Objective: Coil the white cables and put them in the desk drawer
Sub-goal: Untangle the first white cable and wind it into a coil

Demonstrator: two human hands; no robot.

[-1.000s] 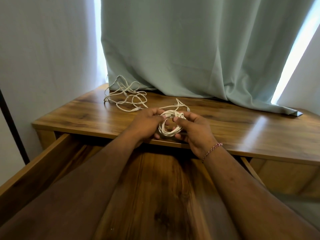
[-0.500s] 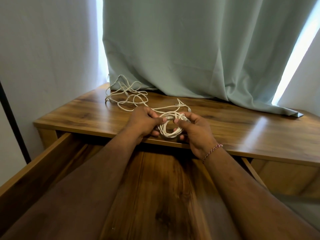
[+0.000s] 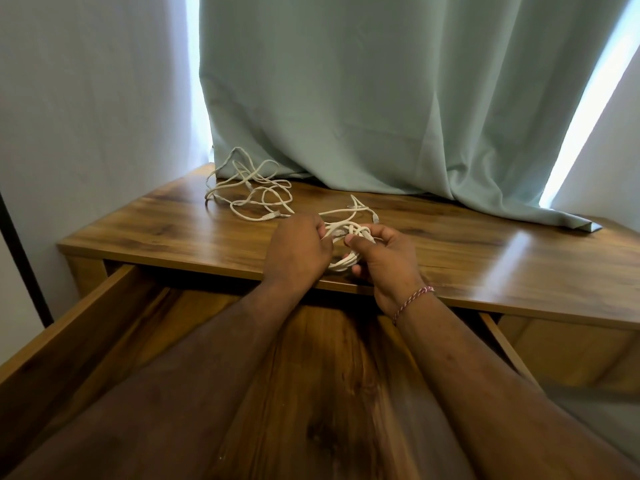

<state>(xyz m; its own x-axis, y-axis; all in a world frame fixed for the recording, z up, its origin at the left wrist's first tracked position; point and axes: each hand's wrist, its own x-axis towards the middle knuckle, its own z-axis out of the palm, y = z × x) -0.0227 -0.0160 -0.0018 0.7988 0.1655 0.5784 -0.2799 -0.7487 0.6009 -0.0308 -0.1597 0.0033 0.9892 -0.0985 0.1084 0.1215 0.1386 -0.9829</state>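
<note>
Head view: coiled white cable [image 3: 346, 263] at front edge of desk [image 3: 519, 265], gripped by left hand [image 3: 298, 252] and right hand [image 3: 388, 261], fingers curled round its loops; loose white cable [image 3: 249, 194] tangled at back left corner, touching curtain [image 3: 381, 98]; drawer [image 3: 79, 327] open below.

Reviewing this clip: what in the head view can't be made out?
- Coiled cable: loop count hidden by left hand and right hand.
- Loose cable: far end hidden behind the curtain.
- Drawer: front cut off by the bottom edge; floor mostly covered by the forearms.
- Cable plugs: too small to identify.
</note>
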